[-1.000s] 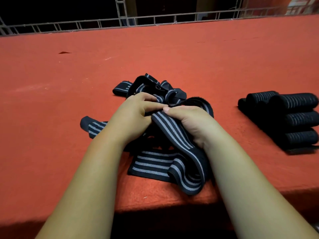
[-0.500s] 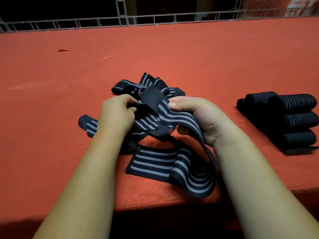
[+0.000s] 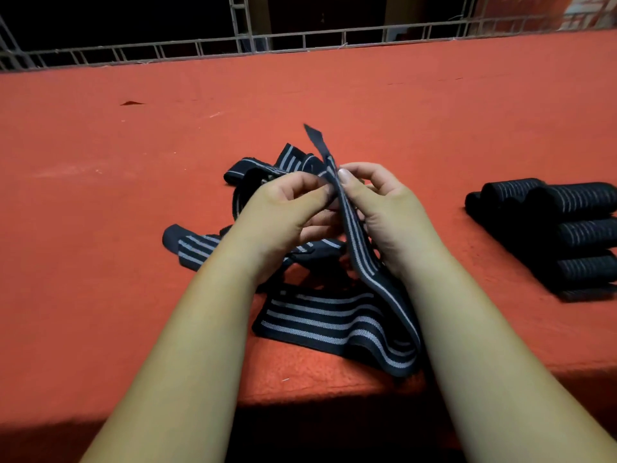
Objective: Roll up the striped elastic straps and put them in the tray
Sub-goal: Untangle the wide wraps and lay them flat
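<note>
Both grips are pinching one striped elastic strap (image 3: 360, 253) between thumb and fingertips. The left grip (image 3: 283, 212) and the right grip (image 3: 384, 208) are meeting face to face on either side of the band, just above the table (image 3: 100, 245). The strap's plain dark end is sticking up past the fingertips. Its long run is dropping between the wrists and looping flat on the red cloth, with the fold lying right at the table's near edge.

Under the two hands a tangle of loose straps (image 3: 293, 162) is lying in a heap. I am counting two striped ends poking out of it, one on the far side and one to the left (image 3: 190, 245). The number of straps in the heap is not something I can tell.

Well apart to the right, the rolled straps (image 3: 574, 233) are sitting packed side by side. I am making out at least five rolls, but the dimness is hiding what is under them.

A strip of bare cloth is separating the heap from the rolls. Wide open cloth is stretching away to the left and back to the metal railing (image 3: 300, 41) along the far edge.
</note>
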